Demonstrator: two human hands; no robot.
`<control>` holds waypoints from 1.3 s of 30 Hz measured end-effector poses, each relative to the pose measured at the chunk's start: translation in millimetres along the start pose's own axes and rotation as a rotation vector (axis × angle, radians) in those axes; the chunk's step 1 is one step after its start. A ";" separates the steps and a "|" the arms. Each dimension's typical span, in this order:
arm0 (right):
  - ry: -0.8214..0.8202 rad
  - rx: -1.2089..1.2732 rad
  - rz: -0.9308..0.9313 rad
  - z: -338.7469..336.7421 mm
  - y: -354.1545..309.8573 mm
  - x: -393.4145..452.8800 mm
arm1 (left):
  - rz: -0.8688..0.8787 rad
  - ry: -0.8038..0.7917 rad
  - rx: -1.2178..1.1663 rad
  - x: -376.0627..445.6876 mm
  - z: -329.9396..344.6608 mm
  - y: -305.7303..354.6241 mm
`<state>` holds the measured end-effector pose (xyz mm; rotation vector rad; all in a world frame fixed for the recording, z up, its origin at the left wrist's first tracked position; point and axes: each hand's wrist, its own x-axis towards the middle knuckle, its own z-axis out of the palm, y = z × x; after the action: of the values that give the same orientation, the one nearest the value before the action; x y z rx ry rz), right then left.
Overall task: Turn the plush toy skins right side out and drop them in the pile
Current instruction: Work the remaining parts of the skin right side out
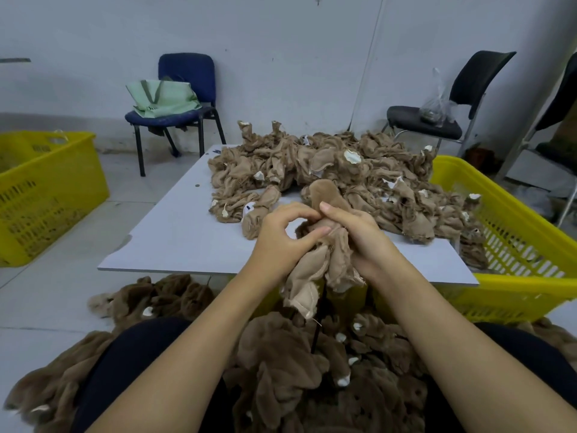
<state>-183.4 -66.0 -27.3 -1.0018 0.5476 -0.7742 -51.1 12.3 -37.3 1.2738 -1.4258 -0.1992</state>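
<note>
Both hands work one tan plush skin above the near edge of the white table. My left hand pinches the fabric at its opening with thumb and fingers curled. My right hand grips the skin's upper part, where a fuzzy limb sticks up. Pale inside-out flaps hang down below the hands. A heap of inside-out skins covers the far half of the table. A pile of fuzzy brown skins lies on the floor around my knees.
A yellow crate stands against the table's right side, and another yellow crate sits on the floor at left. A blue chair with a green bag and a black chair stand by the far wall.
</note>
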 end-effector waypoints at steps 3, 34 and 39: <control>-0.003 0.020 0.083 -3.4 -5.2 0.0 | -0.053 -0.068 0.021 -0.7 -0.4 -2.1; 0.022 -0.271 -0.049 -3.0 -10.9 7.2 | 0.046 0.295 0.167 21.2 26.0 -17.7; 0.116 -0.326 -0.140 -21.8 -13.2 4.4 | -0.103 -0.090 -0.223 30.0 19.0 -18.7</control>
<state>-200.6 -85.3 -25.5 -1.3122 0.7258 -0.8889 -48.2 -27.7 -39.0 1.1665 -1.3725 -0.4774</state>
